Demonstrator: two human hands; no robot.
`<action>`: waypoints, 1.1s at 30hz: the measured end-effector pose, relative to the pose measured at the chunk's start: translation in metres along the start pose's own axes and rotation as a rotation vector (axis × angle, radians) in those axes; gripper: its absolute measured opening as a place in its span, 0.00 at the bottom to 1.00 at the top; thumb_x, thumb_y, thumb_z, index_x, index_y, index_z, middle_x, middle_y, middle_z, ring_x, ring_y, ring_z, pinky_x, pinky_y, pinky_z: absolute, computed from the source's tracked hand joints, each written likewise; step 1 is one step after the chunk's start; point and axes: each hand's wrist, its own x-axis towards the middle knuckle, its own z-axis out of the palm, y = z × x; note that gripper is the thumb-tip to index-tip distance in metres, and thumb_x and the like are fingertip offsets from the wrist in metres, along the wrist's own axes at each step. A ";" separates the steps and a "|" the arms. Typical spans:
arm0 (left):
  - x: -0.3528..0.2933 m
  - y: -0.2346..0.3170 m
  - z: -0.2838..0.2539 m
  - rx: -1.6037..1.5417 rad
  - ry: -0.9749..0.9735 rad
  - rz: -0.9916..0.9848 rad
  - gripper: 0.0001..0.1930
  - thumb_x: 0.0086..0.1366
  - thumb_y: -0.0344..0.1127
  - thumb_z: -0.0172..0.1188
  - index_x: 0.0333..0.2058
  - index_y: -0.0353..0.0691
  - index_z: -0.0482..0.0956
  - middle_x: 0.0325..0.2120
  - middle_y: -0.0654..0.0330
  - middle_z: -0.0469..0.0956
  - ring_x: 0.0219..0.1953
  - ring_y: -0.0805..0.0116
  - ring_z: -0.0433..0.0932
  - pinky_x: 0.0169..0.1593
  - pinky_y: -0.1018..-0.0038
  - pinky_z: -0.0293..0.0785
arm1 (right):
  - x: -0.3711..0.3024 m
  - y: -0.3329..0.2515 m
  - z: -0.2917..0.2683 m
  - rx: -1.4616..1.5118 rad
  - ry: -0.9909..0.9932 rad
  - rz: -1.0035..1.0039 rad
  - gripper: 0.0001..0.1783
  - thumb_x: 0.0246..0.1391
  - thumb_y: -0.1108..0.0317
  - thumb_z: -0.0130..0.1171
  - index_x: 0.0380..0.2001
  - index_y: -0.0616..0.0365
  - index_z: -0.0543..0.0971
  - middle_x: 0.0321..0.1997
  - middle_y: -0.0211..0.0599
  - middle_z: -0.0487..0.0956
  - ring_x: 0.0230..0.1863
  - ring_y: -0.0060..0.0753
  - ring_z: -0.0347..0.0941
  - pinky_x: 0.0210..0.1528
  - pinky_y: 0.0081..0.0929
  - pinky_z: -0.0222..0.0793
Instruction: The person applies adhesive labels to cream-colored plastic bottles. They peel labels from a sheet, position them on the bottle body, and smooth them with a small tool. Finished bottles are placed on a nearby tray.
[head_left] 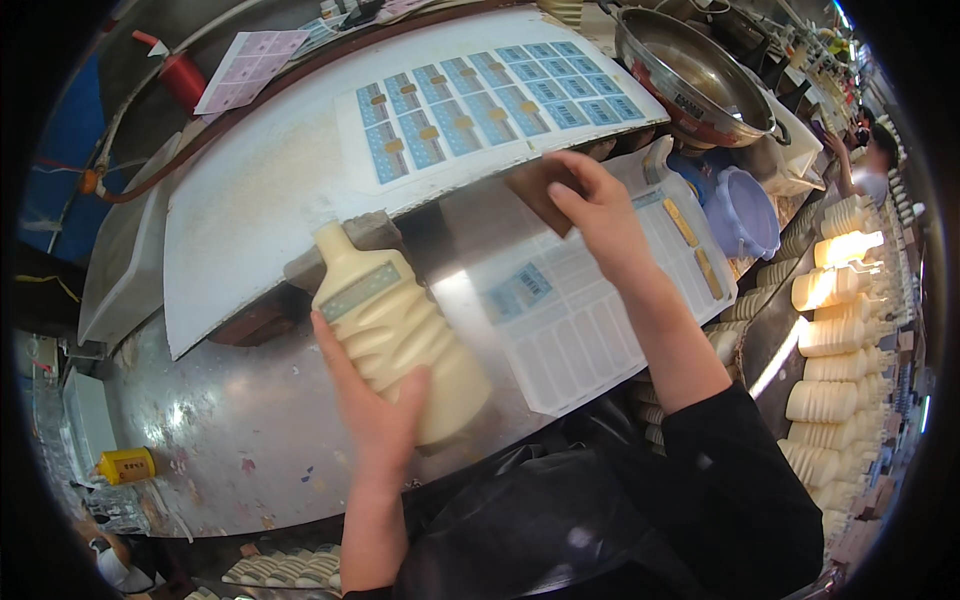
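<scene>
A cream bottle-shaped piece (415,345) with a ribbed body lies tilted, its neck against a grey block (372,232) at the white board's near edge. Across its shoulder runs a grey-green patterned band (361,290). My left hand (372,405) grips the bottle low on its body, thumb on the right side and fingers along the left. Farther right, my right hand (597,212) is closed on a flat brown rectangular piece (541,196), above the metal table. Just below it lies a translucent backing sheet (575,350) with one blue label (520,291) left on it.
Rows of blue labels (455,98) lie on the sloping white board (260,190). A wide metal pan (690,70) and a lilac bucket (742,212) stand at right, beside stacked cream bottles (830,360). A yellow bottle (127,466) lies at left; a person (868,165) works far right.
</scene>
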 end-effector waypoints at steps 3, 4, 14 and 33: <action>-0.005 0.006 -0.001 -0.100 0.032 -0.085 0.56 0.55 0.32 0.64 0.77 0.41 0.39 0.72 0.41 0.54 0.71 0.48 0.61 0.72 0.60 0.58 | -0.024 0.033 -0.014 -0.072 -0.120 0.187 0.13 0.61 0.64 0.58 0.41 0.60 0.84 0.39 0.39 0.85 0.38 0.30 0.79 0.44 0.30 0.75; -0.007 0.008 0.001 -0.140 0.033 -0.114 0.55 0.55 0.31 0.63 0.77 0.41 0.39 0.72 0.42 0.53 0.71 0.49 0.60 0.72 0.60 0.58 | -0.035 0.043 -0.017 -0.174 -0.169 0.215 0.14 0.60 0.61 0.58 0.38 0.60 0.85 0.34 0.42 0.86 0.33 0.34 0.80 0.41 0.32 0.75; -0.032 -0.002 0.007 -0.130 0.069 -0.069 0.48 0.59 0.30 0.54 0.75 0.31 0.40 0.73 0.42 0.51 0.74 0.50 0.53 0.75 0.60 0.47 | -0.028 0.019 -0.004 -0.662 0.071 -0.555 0.13 0.57 0.73 0.61 0.46 0.54 0.84 0.46 0.41 0.85 0.38 0.48 0.82 0.39 0.36 0.79; -0.040 -0.015 0.008 -0.187 0.123 -0.104 0.47 0.59 0.31 0.59 0.75 0.32 0.45 0.70 0.42 0.57 0.71 0.51 0.60 0.73 0.59 0.54 | 0.051 0.021 -0.007 -1.036 0.103 -0.788 0.16 0.49 0.75 0.64 0.44 0.53 0.82 0.49 0.36 0.85 0.41 0.40 0.84 0.41 0.33 0.81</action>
